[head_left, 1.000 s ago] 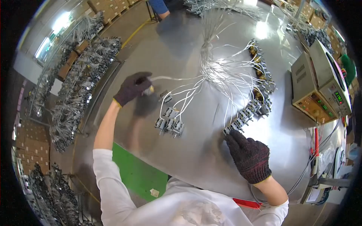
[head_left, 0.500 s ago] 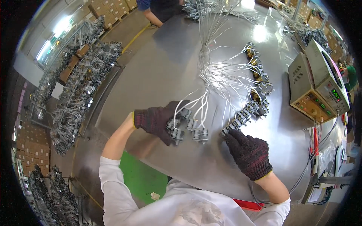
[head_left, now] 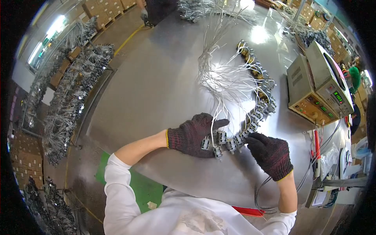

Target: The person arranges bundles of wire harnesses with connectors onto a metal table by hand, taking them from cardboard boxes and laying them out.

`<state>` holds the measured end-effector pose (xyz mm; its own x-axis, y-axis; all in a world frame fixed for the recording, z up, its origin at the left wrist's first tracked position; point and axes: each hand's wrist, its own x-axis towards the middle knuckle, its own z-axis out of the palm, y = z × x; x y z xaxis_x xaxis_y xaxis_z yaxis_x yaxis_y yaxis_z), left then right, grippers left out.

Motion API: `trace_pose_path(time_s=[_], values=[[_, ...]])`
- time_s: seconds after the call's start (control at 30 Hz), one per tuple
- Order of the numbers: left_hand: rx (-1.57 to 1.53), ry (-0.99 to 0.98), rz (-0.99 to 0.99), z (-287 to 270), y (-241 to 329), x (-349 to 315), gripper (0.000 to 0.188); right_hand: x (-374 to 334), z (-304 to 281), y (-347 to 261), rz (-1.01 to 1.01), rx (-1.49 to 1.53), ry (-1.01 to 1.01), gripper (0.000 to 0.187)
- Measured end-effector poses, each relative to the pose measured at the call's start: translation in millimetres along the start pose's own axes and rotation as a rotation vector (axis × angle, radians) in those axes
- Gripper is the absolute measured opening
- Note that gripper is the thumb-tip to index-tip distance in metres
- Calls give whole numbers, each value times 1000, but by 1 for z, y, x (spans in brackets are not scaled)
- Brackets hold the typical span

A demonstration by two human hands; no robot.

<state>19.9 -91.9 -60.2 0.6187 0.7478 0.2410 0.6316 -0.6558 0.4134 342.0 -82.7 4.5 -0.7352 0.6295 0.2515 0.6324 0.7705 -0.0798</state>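
My left hand (head_left: 194, 134), in a dark knit glove, grips a small cluster of grey connector blocks (head_left: 213, 142) with white wires running up from them. My right hand (head_left: 269, 152), also gloved, rests on the table beside them, its fingertips touching the near end of a curved row of similar connector blocks (head_left: 256, 111). The white wires (head_left: 223, 76) fan out from a bundle across the shiny metal table (head_left: 156, 86).
Two beige test instruments (head_left: 317, 90) with lit displays stand at the right. Racks hung with wire harnesses (head_left: 66, 105) line the left aisle. Another person (head_left: 156, 9) stands at the table's far edge by more wire bundles. A green mat (head_left: 141, 188) lies below the table edge.
My left hand has carried the cluster of connector blocks from the left side of the table rightward to the end of the curved row by my right hand.
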Motion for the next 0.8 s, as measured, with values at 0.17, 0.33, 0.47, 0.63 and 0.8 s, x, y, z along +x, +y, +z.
trace_pose_path(time_s=[0.17, 0.33, 0.47, 0.63, 0.8], values=[[-131, 181, 14, 32, 3, 1, 99, -7, -2, -14, 189, 90, 128, 20], [-161, 88, -56, 47, 11, 8, 95, -17, 4, -23, 390, 371, 177, 17], [-175, 275, -7, 67, 8, 13, 89, -10, 16, -19, 391, 194, 191, 14], [-176, 335, 2, 80, 4, 16, 87, 1, 6, -22, 268, 15, 93, 16], [-134, 384, 31, 75, 8, 19, 83, 2, 0, -16, 162, -98, -21, 22]])
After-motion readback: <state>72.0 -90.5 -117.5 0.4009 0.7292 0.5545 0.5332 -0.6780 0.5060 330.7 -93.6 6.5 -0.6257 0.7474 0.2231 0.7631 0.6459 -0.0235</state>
